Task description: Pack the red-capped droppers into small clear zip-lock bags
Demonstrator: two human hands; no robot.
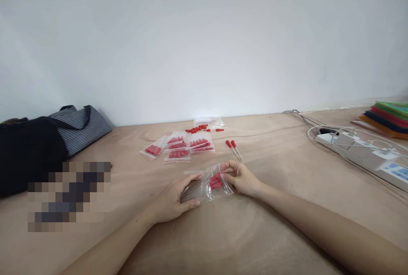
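A clear plastic bag (pixel 208 192) with several red pieces (pixel 216 181) inside lies between my hands on the wooden table. My left hand (pixel 175 198) rests at the bag's left side, its thumb and fingers spread around the open-looking end. On the right side, my right hand (pixel 237 176) pinches the bag's edge beside the red pieces. Just beyond that hand are two thin sticks with red bulb ends (pixel 233 144). Farther back lie several flat zip bags (pixel 177 147) filled with red pieces, and loose red pieces (pixel 196 128) near more clear bags (pixel 208 122).
At the left stand a black bag (pixel 32 151) and a striped bag (pixel 86 130), with a pixelated patch in front. To the right are a white power strip (pixel 366 151) with cables and a stack of coloured sheets (pixel 387 117). A white wall (pixel 204 45) borders the table (pixel 223 241).
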